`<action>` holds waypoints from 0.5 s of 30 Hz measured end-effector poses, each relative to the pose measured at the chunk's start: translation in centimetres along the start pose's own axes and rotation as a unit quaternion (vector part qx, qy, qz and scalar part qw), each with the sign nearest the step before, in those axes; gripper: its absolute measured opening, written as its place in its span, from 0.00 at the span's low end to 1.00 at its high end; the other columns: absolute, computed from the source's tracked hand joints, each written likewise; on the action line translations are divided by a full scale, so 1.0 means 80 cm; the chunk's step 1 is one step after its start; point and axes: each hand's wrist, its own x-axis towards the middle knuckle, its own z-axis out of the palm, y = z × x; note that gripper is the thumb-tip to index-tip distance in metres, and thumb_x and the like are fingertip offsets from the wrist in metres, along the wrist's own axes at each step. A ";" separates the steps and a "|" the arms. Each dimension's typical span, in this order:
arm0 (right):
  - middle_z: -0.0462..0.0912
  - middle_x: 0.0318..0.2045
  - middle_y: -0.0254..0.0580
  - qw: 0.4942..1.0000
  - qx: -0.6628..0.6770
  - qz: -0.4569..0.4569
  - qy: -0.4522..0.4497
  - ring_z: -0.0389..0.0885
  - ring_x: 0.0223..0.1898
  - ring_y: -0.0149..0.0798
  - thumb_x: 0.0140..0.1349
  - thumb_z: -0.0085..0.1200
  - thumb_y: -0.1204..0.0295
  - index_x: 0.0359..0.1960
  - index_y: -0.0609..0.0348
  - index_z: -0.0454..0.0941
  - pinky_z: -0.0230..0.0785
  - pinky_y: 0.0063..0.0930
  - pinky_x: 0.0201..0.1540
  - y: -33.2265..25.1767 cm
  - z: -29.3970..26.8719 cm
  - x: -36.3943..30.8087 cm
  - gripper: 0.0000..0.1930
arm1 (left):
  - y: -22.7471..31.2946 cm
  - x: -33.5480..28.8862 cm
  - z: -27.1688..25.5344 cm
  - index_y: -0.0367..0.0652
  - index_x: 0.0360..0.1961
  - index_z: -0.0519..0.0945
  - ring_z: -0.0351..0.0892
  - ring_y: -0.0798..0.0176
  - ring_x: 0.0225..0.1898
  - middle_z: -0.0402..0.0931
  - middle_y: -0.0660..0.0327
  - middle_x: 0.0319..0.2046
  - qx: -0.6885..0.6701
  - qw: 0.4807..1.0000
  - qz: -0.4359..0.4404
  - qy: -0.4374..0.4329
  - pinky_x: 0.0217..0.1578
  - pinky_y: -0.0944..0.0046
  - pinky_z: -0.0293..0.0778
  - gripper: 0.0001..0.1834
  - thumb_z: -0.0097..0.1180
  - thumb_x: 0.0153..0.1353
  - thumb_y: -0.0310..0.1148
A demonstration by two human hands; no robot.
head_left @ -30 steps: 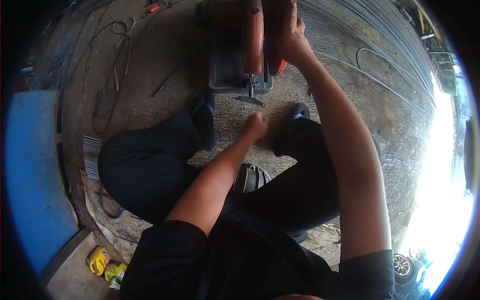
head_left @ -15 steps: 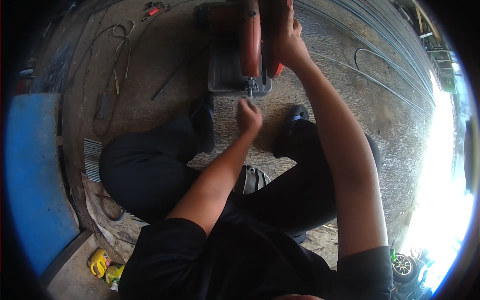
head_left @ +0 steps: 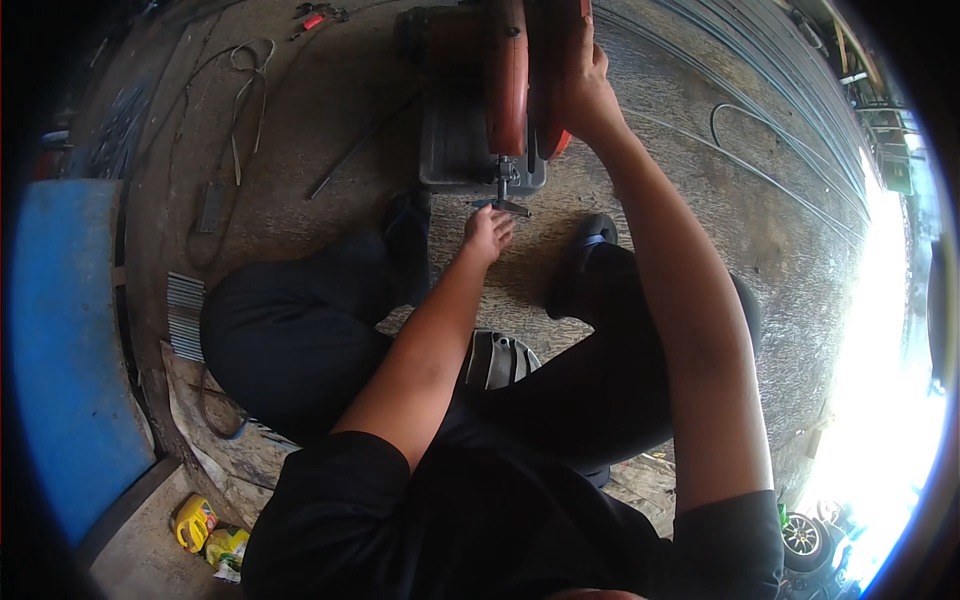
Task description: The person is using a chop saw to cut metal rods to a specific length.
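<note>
A red cut-off saw (head_left: 507, 80) on a grey base (head_left: 455, 160) stands in front of me at the top of the view. From the base's near edge a metal vise screw ends in a crossbar handle (head_left: 512, 208). My left hand (head_left: 488, 234) is just below this handle, its fingers loosely apart and the tips at or touching the bar. Against the right side of the saw's red guard (head_left: 553, 120) rests my right hand (head_left: 590, 100), taking hold of it; some of its fingertips are cut off or hidden at the top edge.
My legs are bent on either side, with a ribbed metal part (head_left: 500, 360) between them. Long thin rods (head_left: 760, 80) lie at the right, and a single rod (head_left: 345, 165) left of the saw. Cord (head_left: 240, 110), a blue panel (head_left: 70, 350) and a yellow container (head_left: 195, 522) are leftward.
My left hand has come off its closed grip at the crossbar, dropping slightly and left with fingers loosened. The crossbar now shows, turned sideways. My right hand stays on the guard.
</note>
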 end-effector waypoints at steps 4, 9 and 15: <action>0.49 0.61 0.75 0.993 0.068 0.089 -0.033 0.57 0.59 0.72 0.59 0.46 0.69 0.67 0.62 0.29 0.70 0.50 0.52 -0.008 -0.008 0.000 0.43 | 0.028 -0.013 0.014 0.41 0.53 0.67 0.66 0.57 0.57 0.73 0.57 0.49 -0.234 0.972 -0.025 0.009 0.57 0.55 0.59 0.20 0.41 0.66 0.43; 0.52 0.59 0.76 0.988 0.074 0.129 -0.041 0.59 0.58 0.73 0.60 0.46 0.68 0.67 0.62 0.30 0.70 0.52 0.52 -0.024 -0.020 0.002 0.42 | -0.018 -0.065 0.029 0.38 0.43 0.74 0.81 0.49 0.35 0.79 0.52 0.33 0.504 0.713 0.465 0.148 0.37 0.56 0.76 0.15 0.49 0.59 0.37; 0.39 0.67 0.62 0.993 0.060 0.089 -0.040 0.54 0.59 0.73 0.50 0.54 0.74 0.68 0.55 0.28 0.59 0.56 0.59 -0.039 -0.033 0.007 0.50 | -0.047 -0.091 0.012 0.36 0.39 0.79 0.79 0.46 0.41 0.78 0.47 0.39 0.866 0.441 0.233 -0.042 0.40 0.52 0.74 0.15 0.52 0.56 0.37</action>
